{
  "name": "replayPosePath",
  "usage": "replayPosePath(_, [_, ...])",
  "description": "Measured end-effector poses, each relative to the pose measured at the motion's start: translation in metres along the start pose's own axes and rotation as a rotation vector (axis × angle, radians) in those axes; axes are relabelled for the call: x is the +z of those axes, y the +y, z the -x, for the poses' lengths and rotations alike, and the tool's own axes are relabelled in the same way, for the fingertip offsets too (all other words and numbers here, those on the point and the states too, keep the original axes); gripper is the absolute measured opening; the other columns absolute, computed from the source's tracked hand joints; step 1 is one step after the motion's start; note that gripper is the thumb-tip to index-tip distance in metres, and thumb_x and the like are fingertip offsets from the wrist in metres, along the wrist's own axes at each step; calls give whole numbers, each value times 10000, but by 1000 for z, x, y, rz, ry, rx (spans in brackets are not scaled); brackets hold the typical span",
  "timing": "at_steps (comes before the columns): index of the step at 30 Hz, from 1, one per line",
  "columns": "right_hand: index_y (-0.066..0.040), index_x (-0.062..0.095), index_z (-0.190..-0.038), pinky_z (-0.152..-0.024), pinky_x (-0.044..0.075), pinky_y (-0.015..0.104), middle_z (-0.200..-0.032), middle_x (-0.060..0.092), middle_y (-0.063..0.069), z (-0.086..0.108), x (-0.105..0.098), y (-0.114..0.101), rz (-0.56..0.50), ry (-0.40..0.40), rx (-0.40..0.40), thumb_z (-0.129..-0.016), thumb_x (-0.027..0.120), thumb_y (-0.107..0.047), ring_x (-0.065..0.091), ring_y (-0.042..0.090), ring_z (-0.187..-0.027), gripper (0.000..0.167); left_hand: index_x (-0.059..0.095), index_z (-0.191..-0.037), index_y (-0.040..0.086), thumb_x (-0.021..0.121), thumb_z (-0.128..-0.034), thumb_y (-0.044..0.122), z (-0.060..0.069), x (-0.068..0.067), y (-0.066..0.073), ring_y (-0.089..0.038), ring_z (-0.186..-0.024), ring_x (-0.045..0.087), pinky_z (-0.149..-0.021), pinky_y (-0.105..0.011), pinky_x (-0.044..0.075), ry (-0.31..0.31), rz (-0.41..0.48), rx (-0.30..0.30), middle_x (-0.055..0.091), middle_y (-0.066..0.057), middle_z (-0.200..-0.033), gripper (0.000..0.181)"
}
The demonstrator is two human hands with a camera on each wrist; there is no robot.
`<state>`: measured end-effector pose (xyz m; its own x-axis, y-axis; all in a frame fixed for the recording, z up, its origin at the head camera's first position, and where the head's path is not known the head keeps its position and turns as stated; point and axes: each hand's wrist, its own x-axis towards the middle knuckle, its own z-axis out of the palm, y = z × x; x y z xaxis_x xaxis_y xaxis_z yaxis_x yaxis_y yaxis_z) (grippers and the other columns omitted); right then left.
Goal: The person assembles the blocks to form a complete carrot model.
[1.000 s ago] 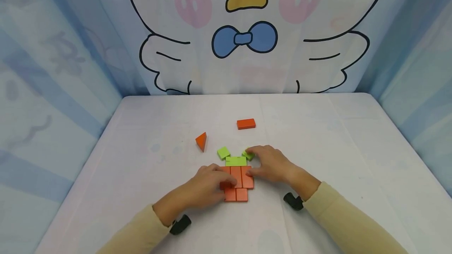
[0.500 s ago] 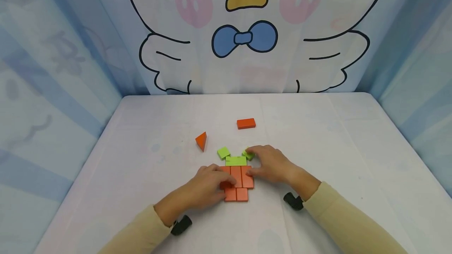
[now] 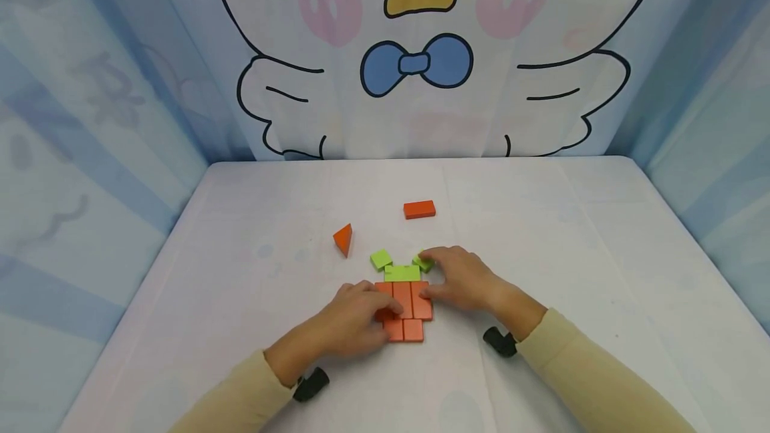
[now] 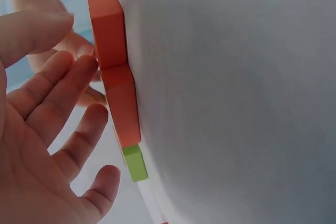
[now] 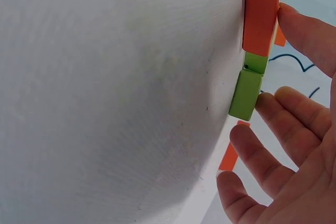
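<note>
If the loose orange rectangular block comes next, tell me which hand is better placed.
Probably the right hand: it is by a green block, nearer the loose orange block. The left hand is farther off, at the lower red-orange blocks.

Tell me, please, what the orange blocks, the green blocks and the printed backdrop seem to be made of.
Orange blocks: probably painted wood, perhaps plastic; smooth, fairly matte faces and crisp edges.
Green blocks: likely the same, with smooth, solidly coloured faces and straight edges.
Printed backdrop: apparently thin fabric, matte, judging by its soft creases and hanging folds.
</note>
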<state>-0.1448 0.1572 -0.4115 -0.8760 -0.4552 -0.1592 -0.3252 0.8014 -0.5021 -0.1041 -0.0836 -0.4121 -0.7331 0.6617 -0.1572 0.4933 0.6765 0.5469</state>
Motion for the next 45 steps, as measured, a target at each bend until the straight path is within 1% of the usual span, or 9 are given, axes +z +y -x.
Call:
replayPosePath(3, [-36, 544, -1405, -1072, 380, 506, -1377, 570, 107, 0, 0, 0, -1, 1, -1, -886, 766, -307, 489, 342, -1290, 627, 701, -1189, 195, 752, -891, 243, -2, 1, 3, -127, -1092, 495, -1006, -442, 362, 6, -11, 4, 629, 181, -1072, 306])
replayPosePath(6, [-34, 542, -1406, -1070, 382, 509, -1377, 570, 109, 0, 0, 1, -1, 0, -3, -889, 764, -303, 488, 343, -1291, 624, 697, -1182, 181, 780, -877, 270, -5, 3, 6, -117, -1057, 495, -995, -429, 381, 22, -29, 8, 621, 163, -1040, 328])
replayPosePath(9, [-35, 544, -1405, -1069, 386, 506, -1375, 573, 106, 0, -1, 0, -2, 1, -3, -888, 767, -303, 493, 339, -1288, 624, 700, -1144, 170, 791, -867, 296, -9, 5, 10, -112, -983, 494, -913, -390, 412, 45, -53, 9, 609, 159, -958, 318])
replayPosePath(12, [-39, 547, -1404, -1065, 389, 502, -1370, 577, 102, 0, -1, 0, -3, 2, -2, -886, 768, -299, 499, 334, -1280, 621, 693, -1096, 164, 799, -855, 318, -13, 9, 13, -106, -913, 491, -831, -356, 415, 66, -88, 8, 591, 157, -894, 305])
replayPosePath(19, [-42, 544, -1406, -1065, 388, 504, -1371, 574, 99, 0, 0, 0, 2, 0, 0, -889, 765, -292, 501, 328, -1275, 615, 663, -1059, 161, 818, -841, 322, -17, 11, 18, -103, -867, 501, -781, -323, 437, 85, -139, -13, 603, 109, -922, 311])
replayPosePath(25, [-46, 543, -1409, -1068, 384, 505, -1376, 570, 100, -1, 0, 0, 5, 0, 3, -891, 762, -297, 495, 330, -1280, 617, 656, -1021, 164, 816, -843, 301, -17, 12, 19, -95, -823, 475, -741, -285, 427, 98, -134, -7, 585, 108, -892, 276])
replayPosePath(33, [-41, 541, -1409, -1070, 380, 505, -1378, 569, 107, 0, 0, -1, 3, 2, -4, -890, 765, -305, 491, 335, -1283, 623, 657, -1021, 151, 833, -832, 303, -15, 13, 19, -87, -813, 467, -692, -244, 418, 108, -103, 2, 591, 115, -895, 300])
replayPosePath(41, [-32, 545, -1403, -1074, 375, 509, -1378, 570, 115, 0, 0, 0, 8, 5, -6, -890, 766, -306, 489, 344, -1288, 621, 654, -1006, 148, 836, -830, 296, -14, 15, 18, -82, -798, 464, -674, -229, 414, 135, -106, 26, 596, 114, -894, 293])
replayPosePath(45, [-27, 546, -1399, -1071, 377, 511, -1373, 573, 117, 0, 1, 1, 11, 6, -11, -895, 762, -301, 491, 349, -1285, 612, 661, -1022, 146, 832, -836, 297, -13, 15, 17, -86, -807, 470, -682, -233, 418, 129, -82, 30, 595, 115, -897, 295])
